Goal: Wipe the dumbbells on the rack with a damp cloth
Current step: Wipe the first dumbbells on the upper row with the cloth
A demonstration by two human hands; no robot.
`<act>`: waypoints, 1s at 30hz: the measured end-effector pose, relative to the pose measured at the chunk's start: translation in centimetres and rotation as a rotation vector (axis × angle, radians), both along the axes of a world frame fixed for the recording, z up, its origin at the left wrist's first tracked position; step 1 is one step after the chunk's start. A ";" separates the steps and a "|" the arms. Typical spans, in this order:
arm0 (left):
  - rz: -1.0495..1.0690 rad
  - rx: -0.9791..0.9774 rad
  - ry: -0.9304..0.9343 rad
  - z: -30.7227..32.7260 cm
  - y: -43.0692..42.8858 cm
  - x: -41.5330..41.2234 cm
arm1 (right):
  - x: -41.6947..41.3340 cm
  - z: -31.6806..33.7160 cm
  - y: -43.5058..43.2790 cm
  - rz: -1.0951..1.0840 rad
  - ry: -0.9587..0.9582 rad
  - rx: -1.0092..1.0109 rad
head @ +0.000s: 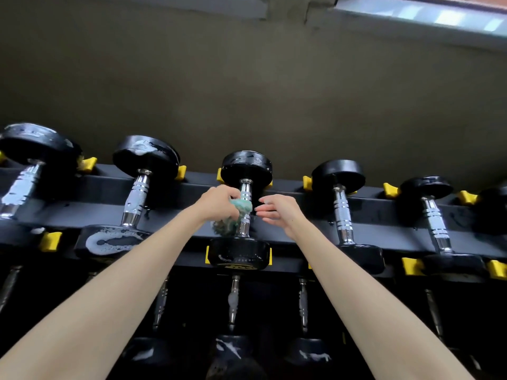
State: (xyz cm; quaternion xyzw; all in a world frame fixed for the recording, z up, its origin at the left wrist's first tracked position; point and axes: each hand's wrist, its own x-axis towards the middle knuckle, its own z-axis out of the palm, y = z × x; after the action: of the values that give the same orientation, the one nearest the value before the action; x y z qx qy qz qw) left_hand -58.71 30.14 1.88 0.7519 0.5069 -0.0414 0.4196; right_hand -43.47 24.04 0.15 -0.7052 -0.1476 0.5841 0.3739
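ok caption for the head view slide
Left hand holds a green cloth to a racked dumbbell's handle, right hand open beside it.

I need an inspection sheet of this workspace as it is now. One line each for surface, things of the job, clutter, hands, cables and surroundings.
Surface: black rack with yellow cradles; wet spots on its rail.
Job's things: green cloth against the chrome handle of the middle dumbbell; leftmost dumbbell and second dumbbell carry white foam; fourth dumbbell looks dry.
Clutter: nothing seen.
Hands: left hand grips the cloth; right hand open, beside the handle, not on it.
Cables: nothing seen.
Surroundings: grey wall behind; window at top right; lower dumbbell row, some with foam.
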 end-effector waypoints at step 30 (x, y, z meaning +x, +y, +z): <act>0.450 -0.023 -0.199 4.6 -0.8 6.5 | 4.5 0.4 -3.0 -0.366 0.537 0.351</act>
State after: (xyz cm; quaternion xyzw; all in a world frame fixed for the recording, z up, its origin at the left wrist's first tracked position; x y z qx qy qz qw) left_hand -52.21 29.38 6.44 0.6158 0.6171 0.1218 0.4745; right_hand -38.99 21.09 0.54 -0.4668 -0.0136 0.6375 0.6128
